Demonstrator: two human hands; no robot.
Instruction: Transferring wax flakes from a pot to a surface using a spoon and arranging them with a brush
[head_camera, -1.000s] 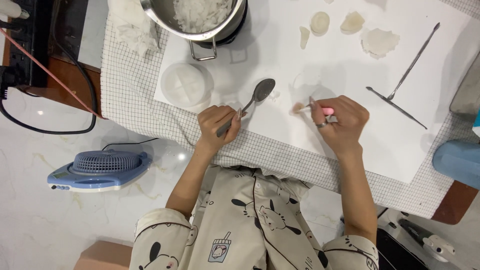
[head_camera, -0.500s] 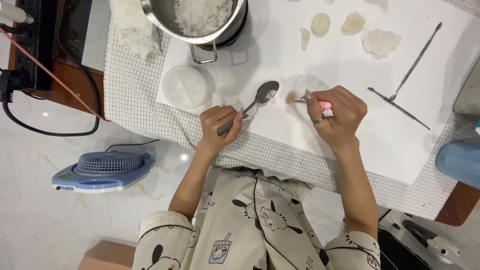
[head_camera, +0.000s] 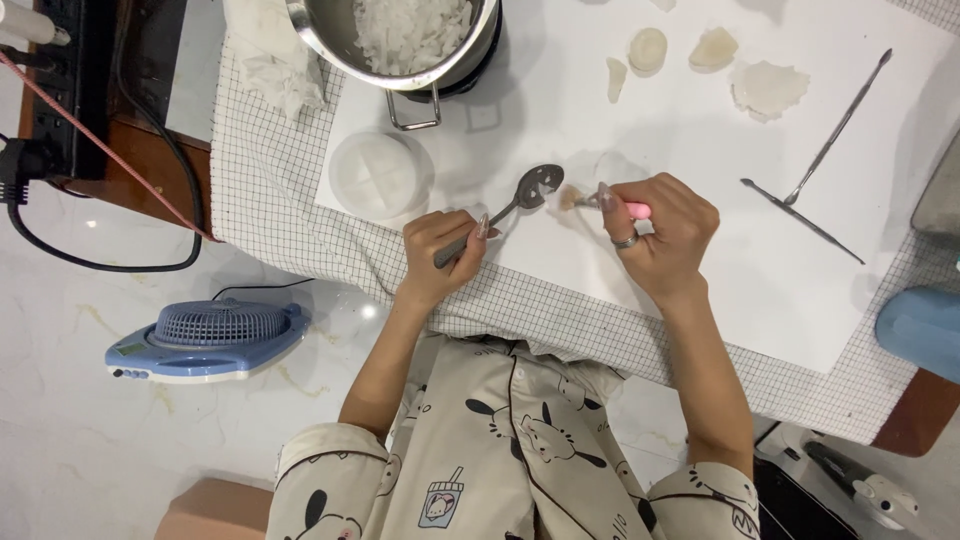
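near the desk's front edge the left hand (head_camera: 440, 255) gripped a slotted metal spoon (head_camera: 520, 195) by its handle; the right hand (head_camera: 665, 230) pinched a small pink-handled brush (head_camera: 600, 200), bristles beside the spoon's bowl. farther back stood a steel pot of white flakes (head_camera: 400, 40).

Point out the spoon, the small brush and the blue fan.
spoon (head_camera: 540, 185), head view, on its bowl
small brush (head_camera: 570, 197), head view, on its bristles
blue fan (head_camera: 215, 335), head view, on its grille

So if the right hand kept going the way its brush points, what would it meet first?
Probably the spoon's bowl: the right hand aims the small brush leftward at it, bristles almost touching; height is unclear.
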